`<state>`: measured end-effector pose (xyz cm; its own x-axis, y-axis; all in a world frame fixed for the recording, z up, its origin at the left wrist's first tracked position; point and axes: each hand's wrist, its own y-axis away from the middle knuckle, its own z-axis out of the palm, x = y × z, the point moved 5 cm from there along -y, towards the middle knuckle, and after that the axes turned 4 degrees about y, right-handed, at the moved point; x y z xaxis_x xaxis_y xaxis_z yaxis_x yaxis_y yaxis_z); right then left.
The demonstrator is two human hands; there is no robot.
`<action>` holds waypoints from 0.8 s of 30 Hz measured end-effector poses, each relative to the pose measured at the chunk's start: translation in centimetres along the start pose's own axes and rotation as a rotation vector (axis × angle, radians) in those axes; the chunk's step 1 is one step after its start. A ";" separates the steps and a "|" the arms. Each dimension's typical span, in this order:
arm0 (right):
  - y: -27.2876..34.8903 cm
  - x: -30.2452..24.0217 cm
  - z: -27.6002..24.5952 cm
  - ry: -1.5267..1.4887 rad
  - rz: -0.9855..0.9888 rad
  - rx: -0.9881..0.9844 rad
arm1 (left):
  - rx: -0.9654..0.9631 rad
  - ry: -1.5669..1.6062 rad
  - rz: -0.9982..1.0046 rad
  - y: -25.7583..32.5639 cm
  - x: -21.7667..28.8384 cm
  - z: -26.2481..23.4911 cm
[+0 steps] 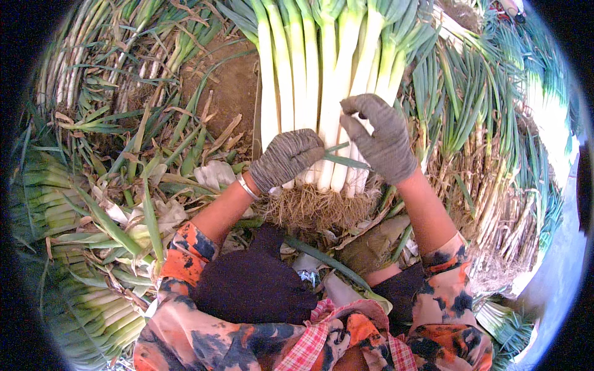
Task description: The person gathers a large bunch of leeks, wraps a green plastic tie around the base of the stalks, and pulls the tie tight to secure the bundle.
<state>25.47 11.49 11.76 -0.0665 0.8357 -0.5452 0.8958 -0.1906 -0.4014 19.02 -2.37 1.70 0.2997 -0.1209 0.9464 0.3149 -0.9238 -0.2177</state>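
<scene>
Left hand: the left hand (286, 159), in a grey knit glove, rests curled against the lower white stalks of the bundle of cleaned green onions (322, 80); its fingers are bent closed around the stems at the bundle's left side, and a metal bangle (247, 187) sits at the wrist.
Right hand: the right hand (382, 139), gloved the same, presses on the bundle's right side, fingers bent with the thumb and forefinger pinched narrow on a thin green leaf strip (343, 161) that crosses the stalks between the two hands.
Bundle: it lies straight ahead of the person, white stalks side by side, root tuft (315, 207) toward the body, green tops running to the upper edge.
Around it: heaps of uncleaned onions with dry roots (495, 185) lie to the right; more unsorted stalks and withered leaves (105, 74) fill the upper left; trimmed green tops (43, 198) are stacked at the far left.
In the way: loose peelings and leaf scraps (148, 210) litter the space beside the left forearm; nothing covers the hands.
Surface: bare brown soil (232, 86) shows left of the bundle.
Person: orange and dark patterned sleeves (185, 260) and a plaid cloth (322, 340) fill the lower edge.
Setting: outdoors in sunlight; a pale floor strip (560, 278) shows at the lower right.
</scene>
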 end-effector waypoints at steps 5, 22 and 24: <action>-7.3 1.0 3.9 0.456 0.038 -0.174 | -0.006 -0.029 0.041 -0.4 0.2 0.3; -12.9 6.7 11.3 0.744 0.487 -0.520 | -0.013 -0.048 0.066 0.0 0.1 0.3; -12.5 6.0 11.8 0.773 0.452 -0.504 | -0.013 -0.093 0.068 0.2 0.2 0.1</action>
<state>8.72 12.85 4.82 0.4642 0.8768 0.1259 0.8592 -0.4802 0.1768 19.24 -2.57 1.78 0.4026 -0.1497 0.9031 0.2792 -0.9194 -0.2769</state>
